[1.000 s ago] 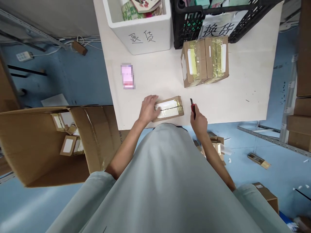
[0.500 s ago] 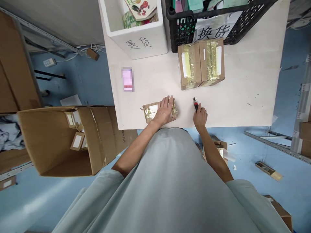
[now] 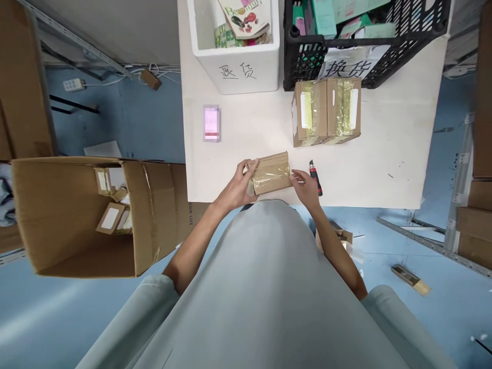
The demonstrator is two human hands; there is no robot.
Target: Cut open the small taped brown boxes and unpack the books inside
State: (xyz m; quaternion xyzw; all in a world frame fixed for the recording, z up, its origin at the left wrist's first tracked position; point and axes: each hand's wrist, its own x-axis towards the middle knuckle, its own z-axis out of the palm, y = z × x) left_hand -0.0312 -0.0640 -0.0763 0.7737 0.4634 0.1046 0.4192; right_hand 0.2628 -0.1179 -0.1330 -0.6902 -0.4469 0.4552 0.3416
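— Moved since the earlier frame? Both hands now grip the taped parcel [image 3: 271, 172] at the table's [image 3: 384, 154] near edge: left hand [image 3: 239, 185], right hand [image 3: 305, 184]; cutter [image 3: 315, 177] lies released

— Legible writing? White bin [image 3: 238, 61] reads 退货; black crate's [image 3: 365, 46] sheet, 换货

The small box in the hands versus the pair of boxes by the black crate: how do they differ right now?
The small box is gripped by left hand and right hand near the table edge; the pair of boxes stands untouched by the black crate. The pair shows white labels; the small box shows none. Both are taped brown cardboard.
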